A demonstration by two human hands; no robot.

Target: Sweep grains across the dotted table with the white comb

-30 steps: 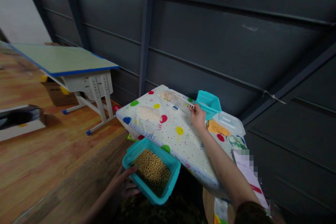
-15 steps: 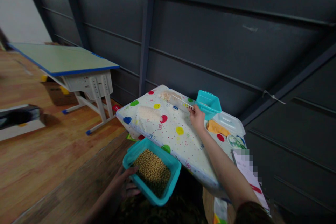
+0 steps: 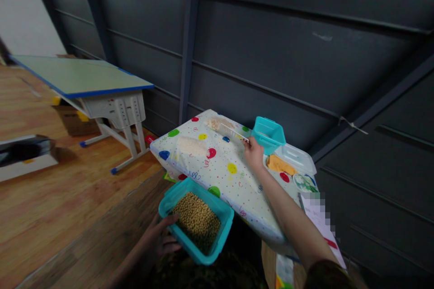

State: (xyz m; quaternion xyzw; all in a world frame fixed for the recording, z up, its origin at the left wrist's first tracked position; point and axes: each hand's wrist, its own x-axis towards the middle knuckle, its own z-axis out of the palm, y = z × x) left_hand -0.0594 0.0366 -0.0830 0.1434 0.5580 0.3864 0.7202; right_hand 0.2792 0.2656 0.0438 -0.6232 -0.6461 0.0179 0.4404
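Note:
My left hand (image 3: 164, 235) grips the near left side of a teal plastic box (image 3: 225, 228), its thumb over the rim. Yellowish dried beans (image 3: 196, 212) lie inside, with darker green ones along the near side. My right hand (image 3: 253, 150) reaches across the table, fingers closed on the end of a thin whitish strip (image 3: 235, 132). That strip runs left toward a clear bag (image 3: 219, 124) with beige contents; whether it is the bag's edge or a separate stick, I cannot tell. Nearer me lies a flat packet of white grains (image 3: 193, 146).
The table (image 3: 233, 185) wears a spotted cloth. On its right are a second teal box (image 3: 271, 133), a clear lid (image 3: 300, 158), an orange cloth (image 3: 281, 165), a round greenish-white item (image 3: 305, 183) and a clipboard (image 3: 320, 226). A desk (image 3: 84, 76) stands at left.
Almost nothing differs. My right hand and the whitish strip have shifted very slightly left and down; the bean box stays in my left hand.

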